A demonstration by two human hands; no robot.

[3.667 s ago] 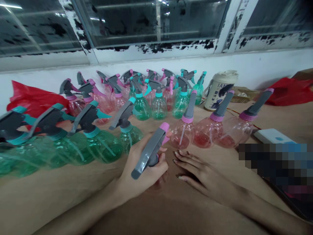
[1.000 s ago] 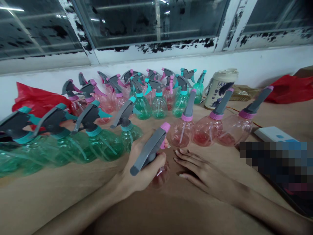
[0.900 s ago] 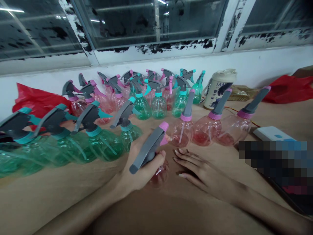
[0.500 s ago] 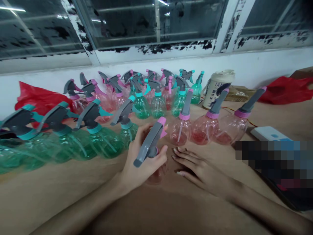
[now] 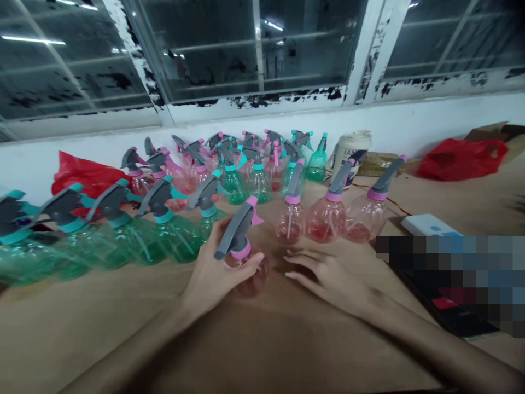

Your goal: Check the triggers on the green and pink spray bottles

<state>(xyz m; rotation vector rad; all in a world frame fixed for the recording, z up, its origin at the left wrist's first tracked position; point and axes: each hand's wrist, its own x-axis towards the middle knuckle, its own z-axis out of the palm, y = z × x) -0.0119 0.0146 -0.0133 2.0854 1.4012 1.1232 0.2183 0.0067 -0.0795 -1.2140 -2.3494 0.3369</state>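
My left hand (image 5: 211, 276) is wrapped around the clear pink body of a spray bottle (image 5: 251, 278), below its pink collar. The bottle's grey head with a pink nozzle and trigger tilts toward the upper right. My thumb lies across the near side; the other fingers are mostly hidden behind it. To the right, apart from that bottle, my right hand (image 5: 326, 276) rests low over the table with its fingers stretched out and nothing in them. Beyond it stand three pink spray bottles (image 5: 327, 219) holding some reddish liquid. On the left, several green spray bottles (image 5: 139, 241) form a slanting row.
More pink and green spray bottles (image 5: 233, 183) crowd the back by the wall. A paper cup (image 5: 342, 156), a small cardboard box (image 5: 375, 165), red plastic bags (image 5: 461, 158) and a white box (image 5: 430, 224) are on the table (image 5: 262, 350). A blurred-out patch covers the right side.
My left hand has gone from around the bottle's neck to its body, so the pink collar now shows. The right fingers have drawn together slightly. The camera view has shifted a little.
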